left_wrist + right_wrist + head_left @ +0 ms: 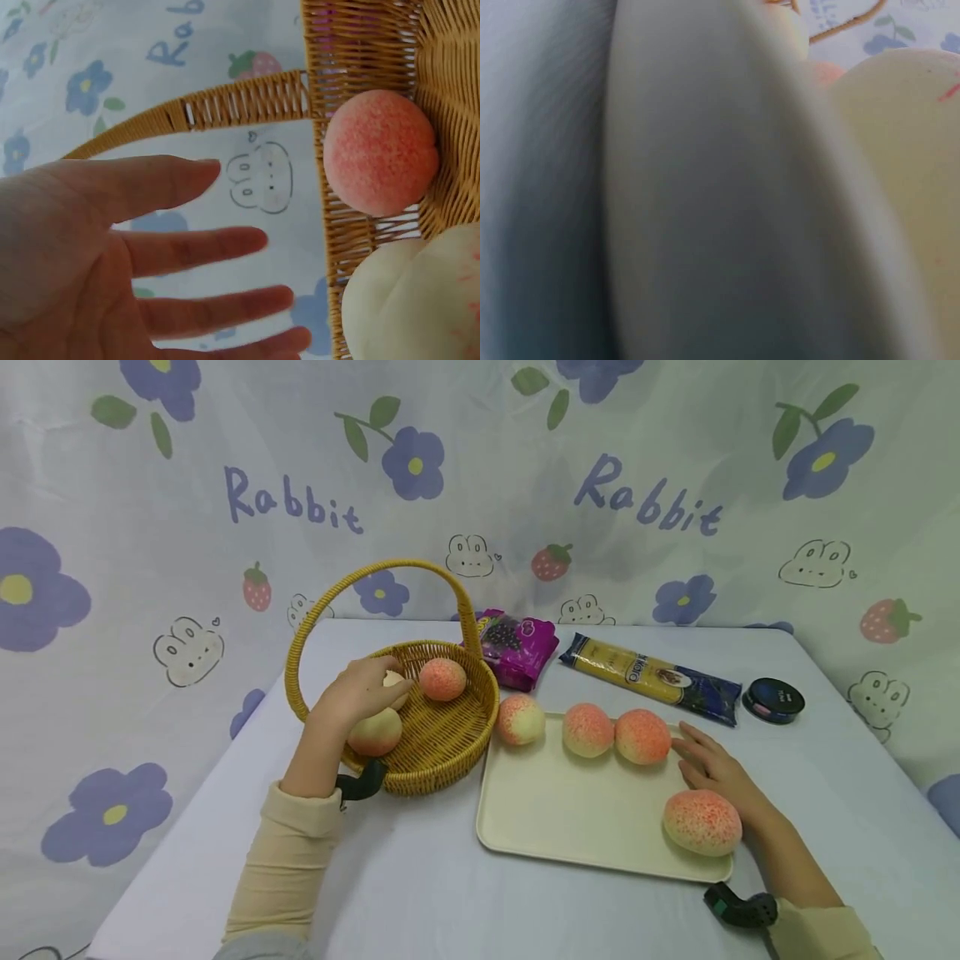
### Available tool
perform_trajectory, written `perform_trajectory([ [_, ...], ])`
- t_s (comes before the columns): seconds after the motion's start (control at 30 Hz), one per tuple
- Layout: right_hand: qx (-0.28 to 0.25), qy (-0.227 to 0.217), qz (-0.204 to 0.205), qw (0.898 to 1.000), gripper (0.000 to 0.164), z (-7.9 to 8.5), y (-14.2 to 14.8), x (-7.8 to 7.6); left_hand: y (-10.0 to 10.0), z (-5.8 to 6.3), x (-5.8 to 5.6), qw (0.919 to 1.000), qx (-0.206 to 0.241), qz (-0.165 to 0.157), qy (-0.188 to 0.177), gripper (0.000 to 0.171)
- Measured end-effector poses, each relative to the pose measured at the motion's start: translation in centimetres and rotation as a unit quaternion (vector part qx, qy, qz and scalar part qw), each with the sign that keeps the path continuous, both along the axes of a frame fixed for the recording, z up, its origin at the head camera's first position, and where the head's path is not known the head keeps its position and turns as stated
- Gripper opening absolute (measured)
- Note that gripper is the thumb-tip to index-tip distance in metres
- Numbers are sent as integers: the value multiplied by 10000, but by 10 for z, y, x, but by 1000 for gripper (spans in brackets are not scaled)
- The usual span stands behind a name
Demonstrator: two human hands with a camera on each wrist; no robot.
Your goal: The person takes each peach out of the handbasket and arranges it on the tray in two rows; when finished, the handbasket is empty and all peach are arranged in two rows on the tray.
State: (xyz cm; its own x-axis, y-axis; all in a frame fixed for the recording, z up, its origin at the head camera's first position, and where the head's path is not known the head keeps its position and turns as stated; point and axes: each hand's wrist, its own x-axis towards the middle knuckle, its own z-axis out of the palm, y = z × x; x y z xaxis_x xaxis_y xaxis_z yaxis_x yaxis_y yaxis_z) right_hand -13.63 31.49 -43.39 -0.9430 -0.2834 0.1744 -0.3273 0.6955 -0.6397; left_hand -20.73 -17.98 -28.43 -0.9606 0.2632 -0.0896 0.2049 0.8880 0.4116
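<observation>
In the left-centre of the frame, the left grip is hovering over the wicker basket, its digits reaching out spread and nearly straight, holding nothing. Below and beside it three peaches are resting in the basket: a rosy one, a pale one and another hiding partly under the fingers. At the right of the frame, the right grip is lying loosely extended by the tray, holding nothing; its fingertips are nearing the right-hand peach of the upper pair, though the right wrist view is showing mostly blur, so I cannot tell whether they are touching. The other peach of that pair is sitting just beside it, one is sitting at the tray's upper left corner, and one at its lower right.

For handling these well, cupping each peach around its widest part would probably be safer than pinching, and keeping clear of the arching handle would help.

The peaches are looking rounded, matte and speckled pink over cream; the basket is showing ribbed, honey-coloured weave; the tray is lying flat and smooth on the white surface.
</observation>
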Motion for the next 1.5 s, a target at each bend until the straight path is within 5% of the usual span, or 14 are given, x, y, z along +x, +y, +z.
perform_trajectory([
  [0.4,-27,-11,14,10000,39,3,1,1,-7,-12,5,9922,-1113,-73,-553,51],
  [0.6,25,17,5,10000,38,2,0,1,-9,-23,9,9904,-1257,70,-579,49],
  [0.9,7,-27,-45,10000,38,2,0,0,-8,-44,16,9896,-1390,232,-279,56],
  [1.2,-19,13,-8,10000,38,1,-1,0,-3,-61,23,9911,-1229,454,249,36],
  [1.5,22,13,7,10000,38,2,0,0,-1,-66,26,9879,-1180,-190,989,35],
])
